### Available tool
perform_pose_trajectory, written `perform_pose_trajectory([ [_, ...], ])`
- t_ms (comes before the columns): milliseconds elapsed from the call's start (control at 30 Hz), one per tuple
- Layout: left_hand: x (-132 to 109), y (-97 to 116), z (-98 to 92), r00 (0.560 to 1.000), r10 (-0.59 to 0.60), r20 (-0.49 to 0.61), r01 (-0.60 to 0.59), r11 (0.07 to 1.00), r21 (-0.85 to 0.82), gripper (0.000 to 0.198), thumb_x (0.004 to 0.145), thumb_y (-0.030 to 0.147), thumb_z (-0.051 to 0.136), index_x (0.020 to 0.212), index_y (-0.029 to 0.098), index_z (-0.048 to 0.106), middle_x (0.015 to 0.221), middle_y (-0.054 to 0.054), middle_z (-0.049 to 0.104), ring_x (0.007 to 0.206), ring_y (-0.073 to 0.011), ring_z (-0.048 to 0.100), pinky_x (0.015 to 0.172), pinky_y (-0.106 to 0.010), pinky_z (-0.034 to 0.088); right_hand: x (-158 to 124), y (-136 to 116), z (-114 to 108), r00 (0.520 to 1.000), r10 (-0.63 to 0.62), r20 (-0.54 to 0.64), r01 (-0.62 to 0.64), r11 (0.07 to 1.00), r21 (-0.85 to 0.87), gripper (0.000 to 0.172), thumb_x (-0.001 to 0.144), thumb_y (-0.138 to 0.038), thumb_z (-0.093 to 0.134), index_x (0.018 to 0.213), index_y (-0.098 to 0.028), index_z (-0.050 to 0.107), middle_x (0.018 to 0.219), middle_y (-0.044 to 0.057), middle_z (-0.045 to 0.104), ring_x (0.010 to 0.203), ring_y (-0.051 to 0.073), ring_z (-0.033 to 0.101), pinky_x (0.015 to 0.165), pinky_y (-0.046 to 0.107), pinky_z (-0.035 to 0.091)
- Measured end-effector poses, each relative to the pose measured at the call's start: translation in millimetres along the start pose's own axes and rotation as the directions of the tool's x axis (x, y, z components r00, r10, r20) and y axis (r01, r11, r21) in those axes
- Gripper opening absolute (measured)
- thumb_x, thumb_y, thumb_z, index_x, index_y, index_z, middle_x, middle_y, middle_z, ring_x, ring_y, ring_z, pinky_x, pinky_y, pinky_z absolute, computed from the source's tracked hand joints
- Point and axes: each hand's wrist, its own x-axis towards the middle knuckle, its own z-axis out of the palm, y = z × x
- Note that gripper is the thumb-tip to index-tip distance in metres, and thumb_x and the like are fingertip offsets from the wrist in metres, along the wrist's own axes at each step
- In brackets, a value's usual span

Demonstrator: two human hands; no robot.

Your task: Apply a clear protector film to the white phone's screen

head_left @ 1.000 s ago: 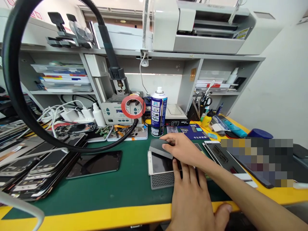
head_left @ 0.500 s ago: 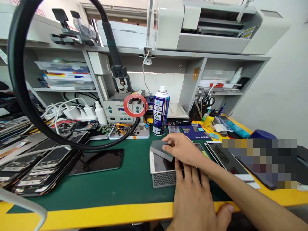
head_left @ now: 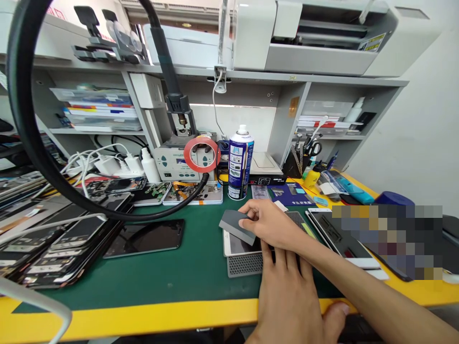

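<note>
My right hand (head_left: 268, 222) pinches a flat dark-grey block (head_left: 234, 225) between thumb and fingers, tilted over the screen's far left corner. Beneath it is a tablet-like screen (head_left: 231, 246) with a white border and dark glass. The screen rests on a grey perforated mat (head_left: 245, 266), which shows at its near edge. My left hand (head_left: 289, 291) lies palm down with fingers stretched over the screen's near right part, its thumb out to the right. Both hands hide much of the screen's right side.
A blue spray can (head_left: 240, 165) stands behind the screen. A dark phone (head_left: 145, 238) lies to the left, near stacked phone screens (head_left: 71, 248). White-framed screens (head_left: 339, 234) lie right. A black hose (head_left: 25, 119) loops at the left. Red tape (head_left: 190, 160) hangs before a control box (head_left: 168, 165).
My right hand has shifted the grey block slightly left and towards me over the screen. My left hand stays in place.
</note>
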Motion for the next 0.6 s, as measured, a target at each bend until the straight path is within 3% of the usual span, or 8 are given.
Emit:
perform_pose_trajectory([
  [233,-0.2,-0.3,1.3,1.000,0.006,-0.008,-0.006,1.000,-0.018,0.087,0.097,0.070,0.032,0.148,0.002,0.050,0.144,-0.028,0.056,0.137,-0.0472,0.046,0.111,-0.067,0.033,-2.3,-3.1,1.3,0.998,-0.037,0.058,0.036,0.999,0.019,0.015,0.086,-0.024,0.064,0.099,-0.021,0.073,0.074,-0.002,0.068,0.065,0.015,0.059,0.058,0.027,0.039],
  [600,0.8,-0.5,4.6,0.997,-0.001,0.077,0.006,0.998,-0.062,0.085,0.098,0.069,0.032,0.146,0.003,0.052,0.139,-0.028,0.060,0.129,-0.0457,0.054,0.103,-0.065,0.043,-8.2,-7.8,2.6,0.994,-0.061,0.091,0.059,0.998,0.016,0.020,0.086,-0.024,0.065,0.105,-0.023,0.074,0.084,-0.001,0.069,0.070,0.014,0.059,0.062,0.026,0.041],
])
